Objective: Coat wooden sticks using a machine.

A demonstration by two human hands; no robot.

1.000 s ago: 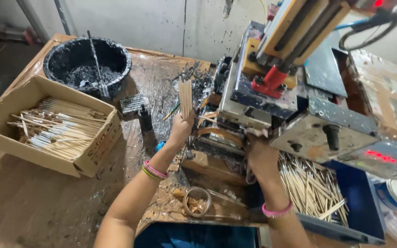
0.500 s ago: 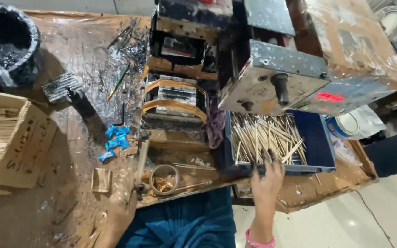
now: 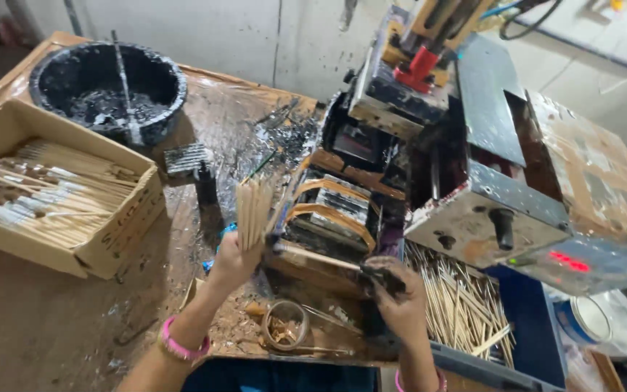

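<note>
Beside the machine (image 3: 502, 174), left hand (image 3: 235, 260) fingers clasp pale upright sticks (image 3: 253, 212) (a fanned bundle); right hand (image 3: 398, 301) grips something dark.

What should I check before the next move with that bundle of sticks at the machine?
1. Left hand grips the bundle of wooden sticks, upright: ok.
2. Stick ends level at the top: ok, roughly even.
3. Right hand on the front of the machine, holding something dark: what it holds, cannot tell.
4. Blue tray on the right has sticks in it: ok.
5. Cardboard box on the left holds sticks, room left: ok.
6. Machine's feed slot free: cannot tell, hidden by the sticks.
</note>
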